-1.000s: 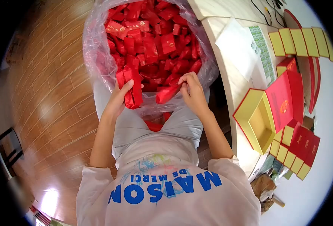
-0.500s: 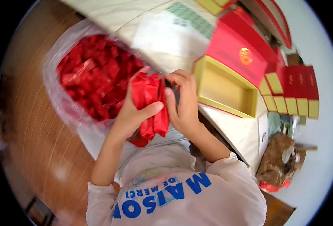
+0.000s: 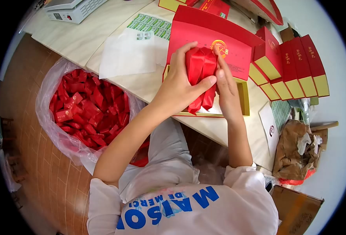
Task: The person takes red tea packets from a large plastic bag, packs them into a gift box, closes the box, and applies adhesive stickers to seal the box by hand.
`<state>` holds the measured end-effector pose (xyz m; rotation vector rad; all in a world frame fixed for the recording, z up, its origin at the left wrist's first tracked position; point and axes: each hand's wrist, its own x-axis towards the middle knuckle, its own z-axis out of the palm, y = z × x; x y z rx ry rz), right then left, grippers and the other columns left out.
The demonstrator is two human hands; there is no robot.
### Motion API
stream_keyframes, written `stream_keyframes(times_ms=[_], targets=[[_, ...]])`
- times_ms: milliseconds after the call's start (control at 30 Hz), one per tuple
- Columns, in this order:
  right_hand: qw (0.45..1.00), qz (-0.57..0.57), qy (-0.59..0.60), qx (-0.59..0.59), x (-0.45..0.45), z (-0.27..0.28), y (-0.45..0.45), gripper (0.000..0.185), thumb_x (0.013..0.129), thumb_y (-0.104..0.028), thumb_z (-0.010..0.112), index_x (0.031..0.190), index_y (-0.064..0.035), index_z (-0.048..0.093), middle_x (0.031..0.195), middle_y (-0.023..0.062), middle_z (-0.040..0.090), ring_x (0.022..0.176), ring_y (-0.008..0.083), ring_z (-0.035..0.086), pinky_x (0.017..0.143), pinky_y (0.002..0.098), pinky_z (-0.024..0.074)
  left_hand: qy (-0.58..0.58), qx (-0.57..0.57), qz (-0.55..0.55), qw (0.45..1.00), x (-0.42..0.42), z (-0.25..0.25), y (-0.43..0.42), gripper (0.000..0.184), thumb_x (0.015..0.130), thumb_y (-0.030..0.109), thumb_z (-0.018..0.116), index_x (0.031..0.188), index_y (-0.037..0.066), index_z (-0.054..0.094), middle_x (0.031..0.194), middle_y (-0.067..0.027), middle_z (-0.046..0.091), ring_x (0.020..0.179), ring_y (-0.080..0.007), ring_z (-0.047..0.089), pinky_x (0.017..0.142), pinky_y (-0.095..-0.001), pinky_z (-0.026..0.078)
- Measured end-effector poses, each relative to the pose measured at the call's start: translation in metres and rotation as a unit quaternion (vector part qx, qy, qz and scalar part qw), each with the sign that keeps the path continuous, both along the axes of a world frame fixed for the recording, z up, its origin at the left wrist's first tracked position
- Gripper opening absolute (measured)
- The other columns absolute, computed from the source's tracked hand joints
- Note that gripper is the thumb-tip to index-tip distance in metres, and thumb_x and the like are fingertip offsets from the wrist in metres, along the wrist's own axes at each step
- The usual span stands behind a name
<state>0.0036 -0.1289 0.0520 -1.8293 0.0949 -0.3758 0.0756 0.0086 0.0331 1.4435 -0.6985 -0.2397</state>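
Two or so red foil packets (image 3: pixel 201 74) stand upright side by side between my hands, above an open gift box. My left hand (image 3: pixel 177 80) grips them from the left, its thumb across their near face. From the right, my right hand (image 3: pixel 228 88) presses against them with its fingers and thumb. The gift box has a red lid (image 3: pixel 188 31) with a gold emblem and a yellow tray (image 3: pixel 244 98) on the table. The packets and my hands hide most of the tray's inside.
A clear plastic bag (image 3: pixel 44 105) full of small red packets (image 3: pixel 88 111) stands left of the table. Closed red and yellow boxes (image 3: pixel 294 70) are stacked at right. White paper (image 3: pixel 126 58), green stickers (image 3: pixel 151 25), a scale (image 3: pixel 73 11) and brown paper (image 3: pixel 294 149) lie around.
Both hands have moved up and to the right with the red packets, from beside the bag to over the open gift box. The view has shifted and the scale now shows.
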Motion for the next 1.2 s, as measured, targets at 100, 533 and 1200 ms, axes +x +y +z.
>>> stream_keyframes(times_ms=[100, 533, 1200], targets=[[0.999, 0.001, -0.040, -0.035, 0.006, -0.020, -0.005, 0.049, 0.103, -0.033, 0.039, 0.145, -0.0052, 0.037, 0.127, 0.0110, 0.054, 0.112, 0.0159, 0.053, 0.099, 0.0292, 0.0399, -0.112, 0.064, 0.038, 0.991, -0.001, -0.011, 0.003, 0.069, 0.089, 0.030, 0.066, 0.138, 0.001, 0.028, 0.134, -0.0198, 0.038, 0.125, -0.0288, 0.043, 0.105, -0.0403, 0.036], [0.992, 0.072, 0.105, -0.016, 0.002, -0.025, -0.006, 0.041, 0.098, -0.033, 0.054, 0.122, 0.0000, 0.053, 0.101, 0.0120, 0.062, 0.095, 0.0164, 0.057, 0.088, 0.0304, 0.0446, -0.218, 0.213, 0.101, 0.947, 0.010, -0.015, 0.023, 0.027, 0.092, 0.032, 0.057, 0.085, 0.006, 0.056, 0.087, -0.0058, 0.053, 0.089, -0.0245, 0.047, 0.080, -0.0368, 0.032], [0.973, 0.030, 0.166, -0.155, 0.003, -0.032, -0.002, 0.033, 0.094, -0.029, 0.062, 0.098, -0.0006, 0.045, 0.076, 0.0076, 0.053, 0.059, 0.0132, 0.053, 0.055, 0.0265, 0.0452, -0.241, 0.112, 0.274, 0.924, -0.001, -0.040, 0.042, 0.041, 0.087, 0.018, 0.063, 0.124, 0.006, 0.052, 0.112, -0.0138, 0.052, 0.107, -0.0327, 0.048, 0.092, -0.0418, 0.040]])
